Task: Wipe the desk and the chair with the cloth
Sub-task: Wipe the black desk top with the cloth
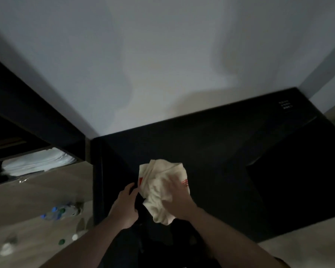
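A black desk (220,144) runs along the white wall, dim and low in contrast. A crumpled cream cloth (159,182) with red print lies on its near left part. My right hand (177,200) presses down on the cloth, fingers spread over it and blurred. My left hand (125,206) curls around a dark edge just left of the cloth; what it grips is too dark to make out. A black shape, possibly the chair (159,246), sits between my forearms.
A dark shelf unit (27,117) stands at the left with white plastic-wrapped sheets (37,161) under it. Several plastic bottles (60,211) and loose caps (68,239) lie on the wooden floor at the left. Bare floor (307,238) shows at the lower right.
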A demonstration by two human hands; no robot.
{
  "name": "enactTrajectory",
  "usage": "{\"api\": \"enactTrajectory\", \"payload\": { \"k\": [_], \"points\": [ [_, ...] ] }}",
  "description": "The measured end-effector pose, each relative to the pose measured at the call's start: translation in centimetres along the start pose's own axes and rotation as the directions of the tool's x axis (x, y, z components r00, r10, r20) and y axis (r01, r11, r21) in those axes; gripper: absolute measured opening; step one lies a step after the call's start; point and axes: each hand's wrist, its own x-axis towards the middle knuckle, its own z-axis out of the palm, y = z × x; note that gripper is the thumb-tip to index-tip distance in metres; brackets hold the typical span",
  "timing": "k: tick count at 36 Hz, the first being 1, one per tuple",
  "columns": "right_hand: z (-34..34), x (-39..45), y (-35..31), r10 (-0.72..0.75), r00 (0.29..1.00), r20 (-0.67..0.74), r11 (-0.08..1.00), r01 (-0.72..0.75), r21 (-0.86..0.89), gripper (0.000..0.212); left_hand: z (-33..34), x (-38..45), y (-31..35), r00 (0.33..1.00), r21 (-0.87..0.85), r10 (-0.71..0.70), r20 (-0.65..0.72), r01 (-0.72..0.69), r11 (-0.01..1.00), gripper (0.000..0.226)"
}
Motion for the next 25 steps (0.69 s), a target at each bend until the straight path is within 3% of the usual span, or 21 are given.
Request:
{"api": "enactTrajectory", "payload": {
  "k": [4, 6, 9, 12, 13, 17, 19, 25],
  "points": [
    [-2.6, -4.7, 2.3, 0.066, 0.971, -0.229, 0.996, -0.052, 0.067, 0.071, 0.6, 0.2, 3.5, 0.969, -0.046, 0.241, -0.064, -0.244, 0.969, 0.081],
    [-3.1, -6.2, 4.1, 0.147, 0.953, -0.265, 0.989, -0.132, 0.073, 0.073, 1.4, 1.2, 5.4, 0.961, -0.004, 0.274, -0.034, -0.274, 0.962, 0.092],
    [-3.6, -8.5, 6.4, 0.238, 0.941, -0.242, 0.971, -0.232, 0.052, 0.078, 3.3, 3.0, 7.2, 0.975, 0.173, 0.210, 0.066, -0.218, 0.960, 0.094],
    [-3.9, -9.8, 8.5, 0.285, 0.933, -0.221, 0.958, -0.281, 0.049, 0.079, 4.5, 4.7, 8.9, 0.979, 0.313, 0.182, 0.093, -0.203, 0.928, 0.073],
    [-4.0, -9.8, 8.9, 0.294, 0.932, -0.211, 0.956, -0.292, 0.042, 0.080, 4.4, 5.1, 9.4, 0.983, 0.325, 0.160, 0.093, -0.182, 0.928, 0.069],
    [-4.3, -9.0, 10.1, 0.299, 0.933, -0.202, 0.951, -0.309, -0.019, 0.081, 4.5, 7.1, 9.6, 0.984, 0.309, 0.084, 0.156, -0.129, 0.942, 0.090],
    [-4.4, -8.2, 10.5, 0.287, 0.934, -0.211, 0.952, -0.303, -0.046, 0.081, 4.1, 7.8, 9.9, 0.990, 0.312, 0.086, 0.116, -0.119, 0.943, 0.091],
    [-4.9, -6.0, 10.6, 0.278, 0.945, -0.173, 0.946, -0.300, -0.122, 0.080, 2.6, 9.8, 10.4, 0.984, 0.317, 0.058, 0.167, -0.109, 0.942, 0.090]
  ]
}}
